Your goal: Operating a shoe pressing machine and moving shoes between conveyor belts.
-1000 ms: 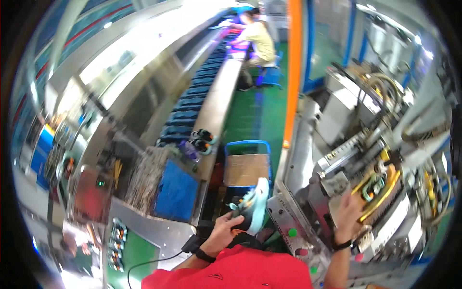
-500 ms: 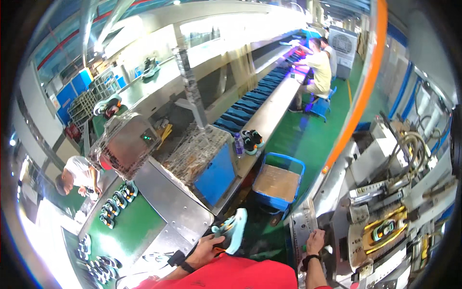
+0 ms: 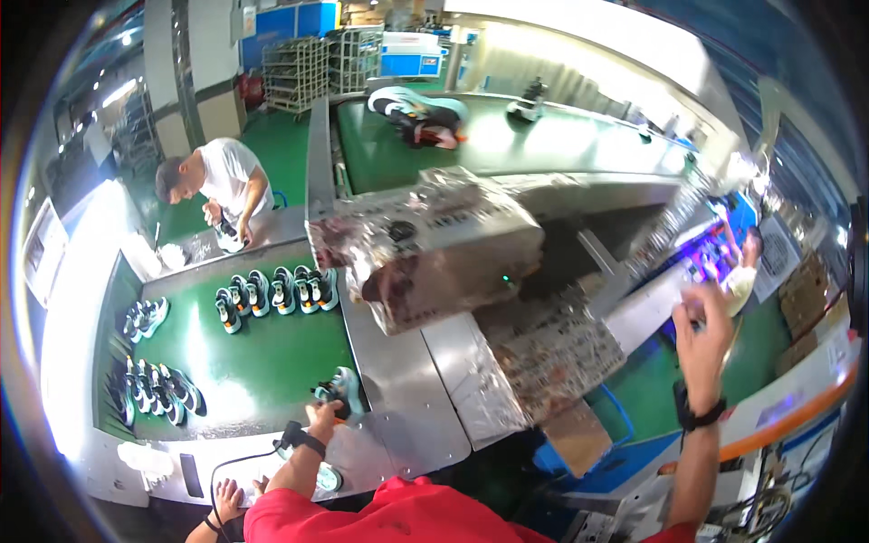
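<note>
My left hand (image 3: 322, 418) grips a pale blue and black sneaker (image 3: 348, 391) over the near right corner of the green belt (image 3: 262, 362), beside the metal edge plate (image 3: 398, 398). My right hand (image 3: 704, 339) is raised at the right, away from the belt, its fingers loosely curled and nothing visible in them. Several sneakers of the same kind (image 3: 258, 291) stand in a row across the belt. Another group of sneakers (image 3: 163, 391) lies at its left, with a smaller cluster (image 3: 148, 317) behind it.
A plastic-wrapped box (image 3: 444, 262) stands beyond the metal plate. Behind it, a second green belt (image 3: 579, 140) carries shoes. Across the belt a person in white (image 3: 231, 181) handles a shoe. Another person's hand (image 3: 228, 500) rests at lower left. A blue cart (image 3: 579, 439) stands right.
The view has swung left. My left hand has carried the sneaker to the green belt. My right hand has left the machine at the right and is now raised.
</note>
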Demonstrator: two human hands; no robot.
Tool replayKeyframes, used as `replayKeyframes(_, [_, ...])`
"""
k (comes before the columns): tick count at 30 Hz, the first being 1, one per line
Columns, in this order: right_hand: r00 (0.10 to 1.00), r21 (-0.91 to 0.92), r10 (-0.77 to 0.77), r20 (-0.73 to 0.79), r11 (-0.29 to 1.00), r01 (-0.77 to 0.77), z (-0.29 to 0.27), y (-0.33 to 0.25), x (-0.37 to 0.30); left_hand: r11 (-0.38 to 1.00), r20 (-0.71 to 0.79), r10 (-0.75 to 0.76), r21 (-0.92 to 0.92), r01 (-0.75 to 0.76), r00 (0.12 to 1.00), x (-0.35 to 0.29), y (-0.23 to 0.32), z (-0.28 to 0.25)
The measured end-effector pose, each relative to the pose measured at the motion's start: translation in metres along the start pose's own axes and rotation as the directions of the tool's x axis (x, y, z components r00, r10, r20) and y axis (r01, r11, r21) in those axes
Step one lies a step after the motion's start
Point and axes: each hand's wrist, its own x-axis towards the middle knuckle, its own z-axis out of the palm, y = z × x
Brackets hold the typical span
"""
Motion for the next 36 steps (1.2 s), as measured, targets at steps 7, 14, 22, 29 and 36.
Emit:
replayKeyframes(7, [0.886, 0.114, -0.386, 0.257, 0.923, 0.368, 0.22, -0.136, 0.245, 0.8, -0.266, 0.346, 0.585, -0.134, 0.9, 0.113, -0.015, -0.069])
replayKeyframes(14, [0.833, -0.148, -0.314, 0.454, 0.896, 0.419, 0.39, -0.193, 0.332, 0.723, -0.327, 0.293, 0.69, 0.015, 0.898, 0.106, 0.013, -0.03])
replayKeyframes(22, [0.883, 0.096, -0.317, 0.345, 0.948, 0.303, 0.35, -0.175, 0.304, 0.743, -0.278, 0.39, 0.658, -0.121, 0.878, 0.123, -0.017, -0.053])
replayKeyframes(29, [0.996, 0.552, 0.074, 0.051, 0.829, -0.09, 0.121, -0.096, 0.229, 0.819, 0.242, 0.424, 0.308, -0.483, 0.873, 0.003, 0.085, 0.05])
replayKeyframes(36, [0.73, 0.825, 0.634, 0.255, 0.251, -0.507, -0.005, -0.069, -0.022, 0.938, 0.989, 0.143, -0.125, 0.322, -0.034, -0.229, 0.169, 0.252])
